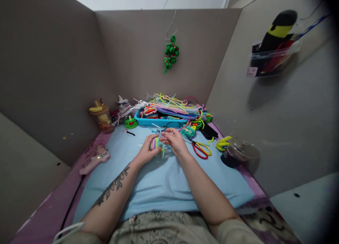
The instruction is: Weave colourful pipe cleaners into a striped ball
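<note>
My left hand (148, 148) is closed around a small striped pipe-cleaner piece (156, 143) in pastel green, yellow and purple. A light blue pipe cleaner (158, 127) sticks up from its top. My right hand (174, 141) is at the piece's right side, thumb and fingertips pinched together at the base of the blue pipe cleaner. The fingers cover part of the piece. Both hands are above the light blue cloth (169, 187). To the right of my right hand lie scissors (202, 150) with red and yellow handles, close to a teal pipe-cleaner piece (188, 131).
A blue tray (159, 122) heaped with pipe cleaners (174, 106) stands at the back. A pink glue gun (95, 162) lies left, a lidded cup (102, 118) behind it. A black phone-like slab (209, 131) and a dark cup (230, 157) are right. Grey panels (166, 81) enclose three sides.
</note>
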Motion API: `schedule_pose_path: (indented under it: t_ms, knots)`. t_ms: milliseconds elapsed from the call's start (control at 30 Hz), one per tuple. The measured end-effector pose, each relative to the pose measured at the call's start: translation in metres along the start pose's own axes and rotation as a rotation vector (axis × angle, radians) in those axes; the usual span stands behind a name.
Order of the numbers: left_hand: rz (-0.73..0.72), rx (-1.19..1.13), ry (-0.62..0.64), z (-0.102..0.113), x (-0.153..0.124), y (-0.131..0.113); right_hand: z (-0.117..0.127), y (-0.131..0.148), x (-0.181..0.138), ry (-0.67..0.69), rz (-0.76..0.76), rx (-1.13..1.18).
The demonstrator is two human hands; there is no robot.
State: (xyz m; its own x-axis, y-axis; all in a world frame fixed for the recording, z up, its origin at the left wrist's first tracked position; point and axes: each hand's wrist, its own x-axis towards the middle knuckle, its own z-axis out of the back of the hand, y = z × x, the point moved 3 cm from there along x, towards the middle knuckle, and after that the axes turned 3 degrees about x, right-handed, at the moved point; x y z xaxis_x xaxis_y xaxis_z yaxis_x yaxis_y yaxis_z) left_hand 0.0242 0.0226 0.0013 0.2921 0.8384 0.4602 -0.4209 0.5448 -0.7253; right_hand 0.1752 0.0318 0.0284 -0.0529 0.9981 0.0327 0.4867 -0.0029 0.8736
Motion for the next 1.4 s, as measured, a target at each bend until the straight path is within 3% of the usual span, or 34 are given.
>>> schedule_pose_path:
  t_ms: [133, 267, 367, 500, 600, 733, 867, 1100, 1400]
  knots:
    - [0.157, -0.108, 0.022, 0.003, -0.001, 0.001, 0.005, 0.005, 0.002, 0.037, 0.083, -0.160]
    - [0.231, -0.270, 0.118, 0.005, -0.003, -0.006, 0.011, 0.018, 0.003, 0.047, 0.444, -0.654]
    - [0.186, -0.336, 0.246, 0.005, -0.007, -0.011, 0.012, 0.020, 0.004, 0.107, 0.674, -0.946]
    - [0.114, -0.325, 0.411, 0.003, -0.011, -0.012, 0.013, 0.018, 0.006, 0.186, 0.779, -1.031]
    - [0.020, -0.220, 0.359, 0.002, -0.010, -0.011, 0.015, 0.024, 0.004, 0.104, 0.819, -0.987]
    - [-0.118, 0.022, 0.130, 0.005, -0.007, -0.014, 0.014, 0.033, -0.004, 0.023, 0.832, -0.809]
    - [-0.114, 0.166, 0.035, 0.007, -0.007, -0.015, 0.006, 0.037, -0.016, 0.072, 0.824, -0.663]
    - [-0.109, 0.246, 0.018, 0.009, -0.008, -0.017, 0.001, 0.037, -0.022, 0.098, 0.703, -0.550]
    - [-0.186, 0.303, 0.084, 0.007, -0.008, -0.024, 0.005, 0.026, -0.009, 0.071, 0.278, -0.472]
